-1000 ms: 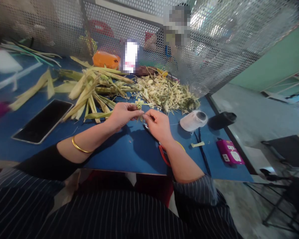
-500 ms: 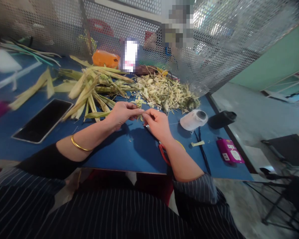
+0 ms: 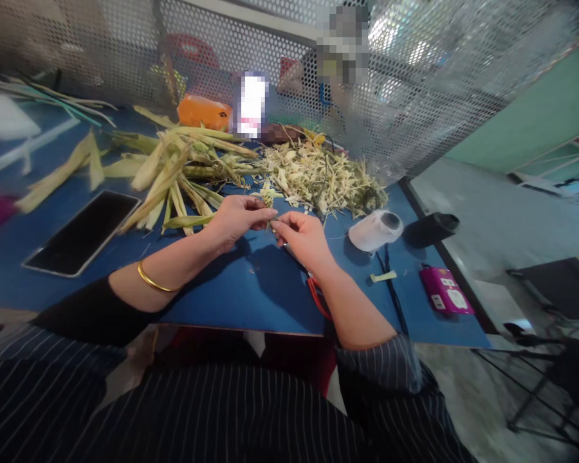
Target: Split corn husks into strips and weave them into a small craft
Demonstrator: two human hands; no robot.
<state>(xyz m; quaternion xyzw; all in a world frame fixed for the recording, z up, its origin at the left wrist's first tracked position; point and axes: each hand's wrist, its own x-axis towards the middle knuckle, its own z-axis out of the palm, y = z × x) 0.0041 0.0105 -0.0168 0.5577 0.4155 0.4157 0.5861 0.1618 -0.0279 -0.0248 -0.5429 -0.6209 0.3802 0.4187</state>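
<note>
My left hand (image 3: 238, 222) pinches a small, pale green-yellow piece of knotted corn husk (image 3: 267, 193), whose top shows above the fingers. Close against it, my right hand (image 3: 302, 236) is closed in a pinch at the lower end of the husk; what lies between its fingertips is too small to make out. A fine thread runs from the white thread spool (image 3: 371, 233) towards my right hand. Under that hand and forearm lies a pair of scissors with red handles (image 3: 318, 297), partly covered.
Long corn husks (image 3: 174, 167) and a heap of husk scraps (image 3: 318, 177) spread behind my hands. A phone (image 3: 84, 233) lies left. Right are a black spool (image 3: 431, 229), black cord (image 3: 393, 299) and a purple packet (image 3: 446, 290). A perforated metal screen (image 3: 270, 45) borders the blue table's back.
My right fingertips have shifted slightly left and down along the husk piece. More of its top shows above my left fingers. The things on the table lie as before.
</note>
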